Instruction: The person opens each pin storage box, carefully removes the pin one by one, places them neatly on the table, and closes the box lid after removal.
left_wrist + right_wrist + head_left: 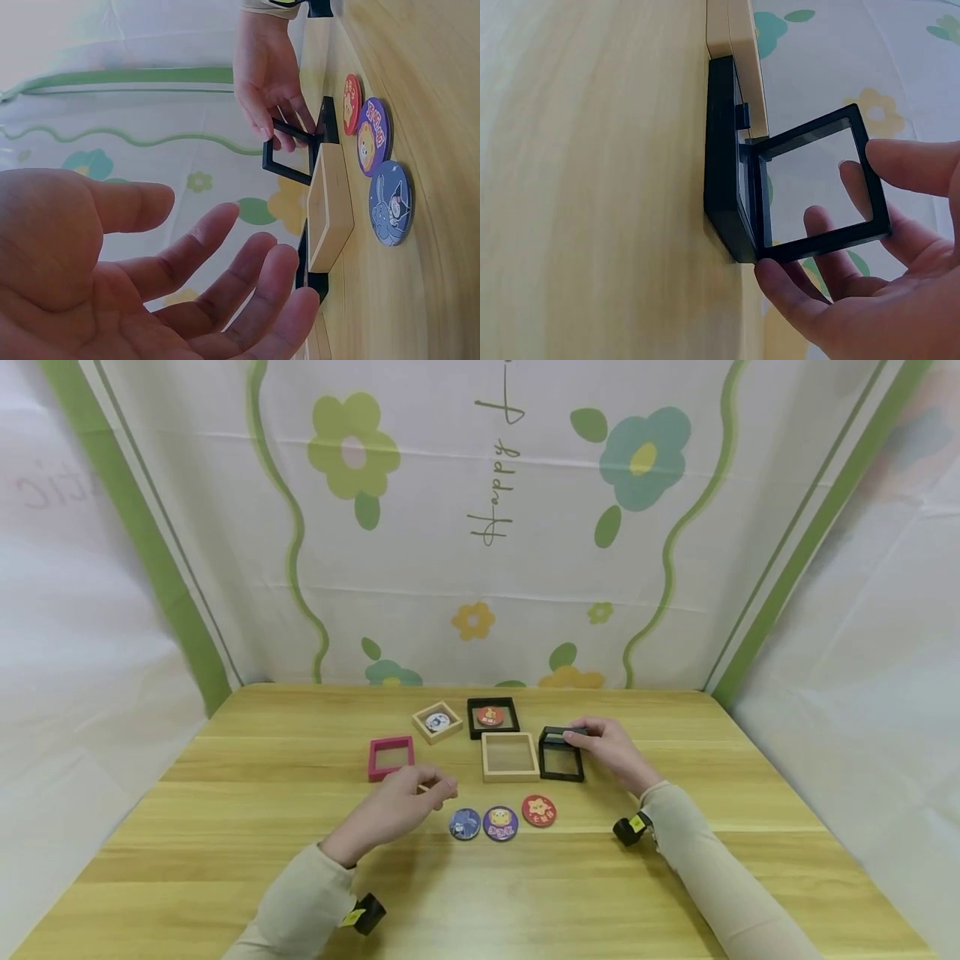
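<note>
Black case (562, 762) well inside right table edge (771, 777)

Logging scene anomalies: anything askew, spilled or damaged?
Slightly askew: the small wooden frame around the white badge sits turned, while the pink frame and larger wooden frame sit nearly square to the table. No spill or damage visible.

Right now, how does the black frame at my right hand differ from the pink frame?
The black frame has its lid raised; the pink frame lies flat on the table. Your right hand holds the black frame; no hand grips the pink frame. Both are squarish with see-through windows.
</note>
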Action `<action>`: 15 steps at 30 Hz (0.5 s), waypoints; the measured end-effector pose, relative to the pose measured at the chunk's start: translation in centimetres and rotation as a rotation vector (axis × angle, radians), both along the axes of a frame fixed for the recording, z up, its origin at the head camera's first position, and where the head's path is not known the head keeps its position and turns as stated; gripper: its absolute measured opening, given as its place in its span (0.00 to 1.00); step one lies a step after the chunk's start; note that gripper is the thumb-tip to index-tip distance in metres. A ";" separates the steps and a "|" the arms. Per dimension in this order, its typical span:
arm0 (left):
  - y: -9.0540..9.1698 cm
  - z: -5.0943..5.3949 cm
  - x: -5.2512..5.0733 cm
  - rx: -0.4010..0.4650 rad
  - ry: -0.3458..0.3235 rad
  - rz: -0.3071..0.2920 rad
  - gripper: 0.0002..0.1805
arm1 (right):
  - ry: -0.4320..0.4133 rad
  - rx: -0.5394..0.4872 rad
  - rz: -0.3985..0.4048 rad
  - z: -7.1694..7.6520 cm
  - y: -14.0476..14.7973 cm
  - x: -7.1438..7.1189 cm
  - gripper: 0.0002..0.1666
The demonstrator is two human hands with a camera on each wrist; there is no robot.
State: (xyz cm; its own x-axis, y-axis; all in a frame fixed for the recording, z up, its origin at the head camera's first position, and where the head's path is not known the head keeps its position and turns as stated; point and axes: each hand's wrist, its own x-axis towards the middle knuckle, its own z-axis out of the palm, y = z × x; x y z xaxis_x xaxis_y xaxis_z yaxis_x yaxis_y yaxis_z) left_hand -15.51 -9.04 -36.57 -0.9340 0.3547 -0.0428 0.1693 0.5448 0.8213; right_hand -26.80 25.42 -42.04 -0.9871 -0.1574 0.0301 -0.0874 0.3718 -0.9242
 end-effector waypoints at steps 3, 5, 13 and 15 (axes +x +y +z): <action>0.0 -0.1 0.0 -0.007 -0.001 -0.004 0.19 | 0.006 0.004 0.006 0.0 -0.1 0.1 0.15; 0.0 -0.1 0.0 -0.008 -0.003 -0.007 0.19 | 0.009 0.007 0.007 0.0 -0.2 0.1 0.15; 0.0 0.1 0.1 -0.010 -0.003 -0.019 0.17 | 0.012 0.001 0.001 -0.1 -0.3 0.1 0.15; 0.1 0.1 0.1 -0.009 0.001 -0.020 0.16 | 0.009 -0.007 0.001 -0.1 -0.3 0.1 0.15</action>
